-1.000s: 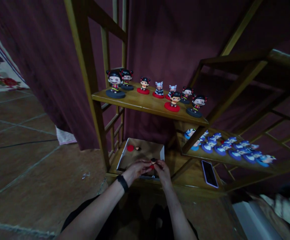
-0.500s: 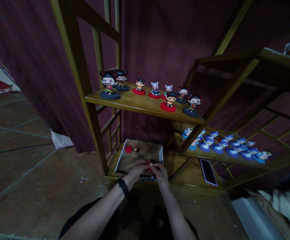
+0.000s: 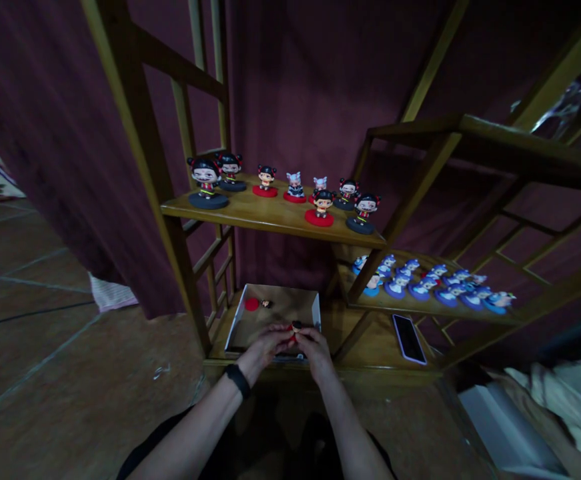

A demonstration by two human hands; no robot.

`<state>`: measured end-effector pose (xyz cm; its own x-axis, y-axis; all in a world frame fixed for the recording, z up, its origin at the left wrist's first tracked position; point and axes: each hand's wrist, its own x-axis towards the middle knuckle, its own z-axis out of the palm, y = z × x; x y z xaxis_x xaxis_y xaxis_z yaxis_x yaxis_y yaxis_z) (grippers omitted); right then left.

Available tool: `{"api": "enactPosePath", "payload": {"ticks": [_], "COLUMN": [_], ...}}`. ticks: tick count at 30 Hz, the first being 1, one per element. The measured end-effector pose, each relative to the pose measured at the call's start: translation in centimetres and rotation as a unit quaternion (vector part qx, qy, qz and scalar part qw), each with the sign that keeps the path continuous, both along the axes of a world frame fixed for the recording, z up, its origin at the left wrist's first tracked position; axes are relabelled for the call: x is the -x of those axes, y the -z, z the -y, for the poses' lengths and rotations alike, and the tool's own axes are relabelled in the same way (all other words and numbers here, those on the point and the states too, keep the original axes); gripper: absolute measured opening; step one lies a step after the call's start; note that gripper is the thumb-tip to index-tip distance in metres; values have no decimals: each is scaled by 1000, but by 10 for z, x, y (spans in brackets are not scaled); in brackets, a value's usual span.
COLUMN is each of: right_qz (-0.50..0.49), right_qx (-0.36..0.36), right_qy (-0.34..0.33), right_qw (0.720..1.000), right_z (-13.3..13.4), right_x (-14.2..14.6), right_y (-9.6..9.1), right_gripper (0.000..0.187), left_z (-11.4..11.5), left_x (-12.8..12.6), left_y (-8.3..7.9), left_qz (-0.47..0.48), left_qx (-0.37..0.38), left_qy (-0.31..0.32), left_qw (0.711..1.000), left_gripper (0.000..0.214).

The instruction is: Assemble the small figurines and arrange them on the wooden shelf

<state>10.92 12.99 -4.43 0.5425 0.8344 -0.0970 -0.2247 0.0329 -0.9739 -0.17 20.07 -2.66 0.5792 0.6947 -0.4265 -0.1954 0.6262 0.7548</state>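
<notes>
My left hand (image 3: 266, 342) and my right hand (image 3: 312, 344) meet over the front edge of an open white box (image 3: 315, 309) on the lowest shelf. Between their fingertips they pinch a small figurine (image 3: 295, 328) with a dark head and a red base. Both hands are closed on it. Farther back in the box lie a loose red base (image 3: 251, 304) and a small loose figurine head (image 3: 265, 304). A black band sits on my left wrist.
A wooden shelf (image 3: 275, 215) above carries several big-headed figurines on red and dark bases. A lower right shelf (image 3: 420, 303) holds several blue figurines. A phone (image 3: 408, 329) lies on the bottom shelf, right of the box. Dark curtains hang behind; tiled floor spreads left.
The view has tilted up and drifted right, so the shelves sit lower and farther left in the picture. My hands stay together on the small figurine over the box.
</notes>
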Motion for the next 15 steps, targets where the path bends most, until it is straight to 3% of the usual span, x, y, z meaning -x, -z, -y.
{"api": "enactPosePath", "payload": {"ticks": [7, 15], "right_qz": [-46, -122], "right_qx": [22, 10], "right_qy": [7, -11], "right_qw": [999, 992], "right_z": [4, 12], "right_x": [6, 10], "right_y": [-6, -12], "right_gripper": [26, 23], "left_z": [1, 9], "left_x": [4, 9], "left_y": [2, -14], "left_qz": [2, -32], "left_qx": [2, -42], "left_qy": [-13, 1], "left_qw": [1000, 999], "left_gripper": [29, 32]}}
